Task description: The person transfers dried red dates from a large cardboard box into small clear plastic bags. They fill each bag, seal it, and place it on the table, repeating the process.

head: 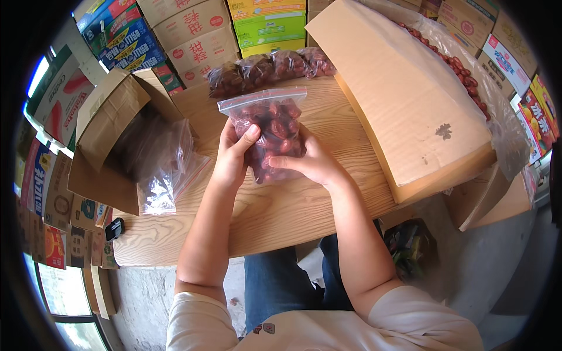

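Observation:
Both hands hold up a clear zip-top plastic bag point(276, 131) filled with dark red dried jujubes. My left hand point(235, 151) grips its left side, the thumb laid over the front. On the right side, my right hand point(318, 160) holds the bag low, its thumb pressed against the front. The zip strip point(263, 100) runs across the top and looks flat; whether it is sealed I cannot tell. The fingers behind the bag are hidden. Beyond it, several filled bags of jujubes point(272, 68) stand in a row at the table's far edge.
An open cardboard box point(109, 131) with clear plastic bags point(164, 184) spilling out lies at the left. At the right stands a large carton point(404, 96), with loose jujubes point(461, 72) in a plastic liner. A small black object point(115, 229) sits on the wooden table's point(281, 219) left edge.

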Tool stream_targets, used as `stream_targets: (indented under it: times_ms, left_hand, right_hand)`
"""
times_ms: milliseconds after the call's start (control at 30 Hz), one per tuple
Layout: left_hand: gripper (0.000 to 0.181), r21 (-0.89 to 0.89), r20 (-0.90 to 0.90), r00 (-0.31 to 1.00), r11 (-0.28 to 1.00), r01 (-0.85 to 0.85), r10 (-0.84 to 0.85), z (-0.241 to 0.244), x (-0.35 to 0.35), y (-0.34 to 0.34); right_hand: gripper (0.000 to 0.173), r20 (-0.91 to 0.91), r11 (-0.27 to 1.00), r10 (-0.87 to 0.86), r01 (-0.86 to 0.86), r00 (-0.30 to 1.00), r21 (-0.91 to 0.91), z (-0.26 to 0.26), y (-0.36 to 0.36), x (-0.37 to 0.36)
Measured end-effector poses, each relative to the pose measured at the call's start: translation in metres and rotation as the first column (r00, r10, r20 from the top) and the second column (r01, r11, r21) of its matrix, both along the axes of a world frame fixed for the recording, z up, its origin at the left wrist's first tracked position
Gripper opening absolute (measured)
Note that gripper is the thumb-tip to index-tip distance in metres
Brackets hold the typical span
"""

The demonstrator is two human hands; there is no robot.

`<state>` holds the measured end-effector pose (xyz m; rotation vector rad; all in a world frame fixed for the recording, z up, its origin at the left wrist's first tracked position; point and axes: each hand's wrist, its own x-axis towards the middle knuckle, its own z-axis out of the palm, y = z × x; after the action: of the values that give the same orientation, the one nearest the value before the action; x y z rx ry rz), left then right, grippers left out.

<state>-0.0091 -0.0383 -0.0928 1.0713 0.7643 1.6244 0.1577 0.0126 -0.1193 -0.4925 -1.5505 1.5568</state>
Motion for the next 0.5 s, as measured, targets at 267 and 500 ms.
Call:
stream_targets:
  times_ms: [267,500]
  left_hand:
    - [0.049,-0.082,-0.003,0.999,0.996,0.034,-0.035,-0.006,-0.007,0.002]
    - [0.037,-0.069,-0.027,0.998,0.996,-0.055,0.053,-0.009,-0.006,0.007]
  right_hand:
    - [0.076,0.006,0.999,-0.017,0.018,1.000,-0.039,-0.008,0.005,0.000]
    - [0.093,0.145,0.999,-0.034,0.029,0.989,0.040,-0.001,0.001,0.006]
